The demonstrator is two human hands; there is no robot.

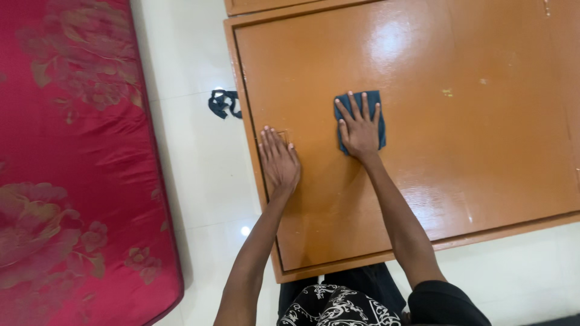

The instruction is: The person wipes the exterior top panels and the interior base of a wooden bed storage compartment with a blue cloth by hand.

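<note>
Orange-brown wood fills most of the frame: a big shiny table (459, 121) with a raised edge. A small dark blue cloth (362, 99) lies on it, a bit left of the middle of the picture.

The right hand (359, 130) lies flat on top of the cloth. Its fingers (353, 108) are spread wide and straight, pointing to the top of the frame. They press the cloth down and do not curl around it. The cloth sticks out a little past the fingertips and on both sides of the hand. Its long side runs up and down in the frame, the same way the arm points.

The left hand (279, 160) lies flat on the bare wood near the left edge of the table, with fingers straight and close together. It holds nothing. The cloth is to its right and a bit higher in the frame, so the right hand is the near one.

On the white floor (193, 157) by the upper left of the table lies a black strap (222, 102). A red flowered mattress (72, 163) fills the left side.
</note>
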